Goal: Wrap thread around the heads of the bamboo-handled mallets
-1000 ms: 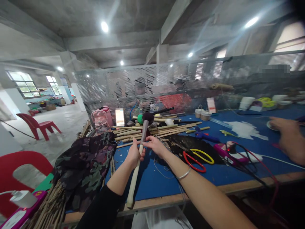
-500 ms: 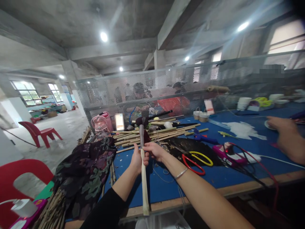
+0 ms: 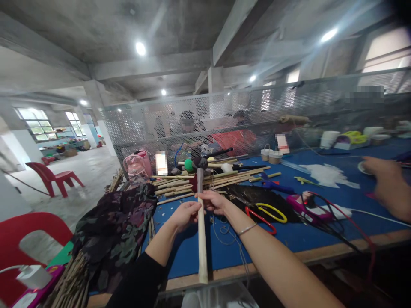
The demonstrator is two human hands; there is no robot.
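Note:
A pale peeled stick (image 3: 202, 244) runs lengthwise in front of me, its near end over the table's front edge. Its upper part is wrapped in grey, and a dark rounded lump tops the far end. My left hand (image 3: 187, 214) pinches the stick from the left, just below the wrapped part. From the right, my right hand (image 3: 214, 202) grips it at the lower edge of the wrap, fingers closed. Dark red material hangs beside the wrapped part. Thin string (image 3: 226, 233) lies loosely on the blue table (image 3: 183, 261) below my right hand.
Scissors (image 3: 261, 216) with red and yellow handles lie right, on black material. Bamboo sticks (image 3: 173, 188) and a green ball (image 3: 188, 165) lie beyond. Camouflage cloth (image 3: 115, 239) covers the left. A purple power strip (image 3: 310, 209) and another person's hand (image 3: 390, 184) are at right.
The stick has shifted right and turned about its length, bringing the green ball into view. My left hand has changed from wrapping round the stick to pinching its side.

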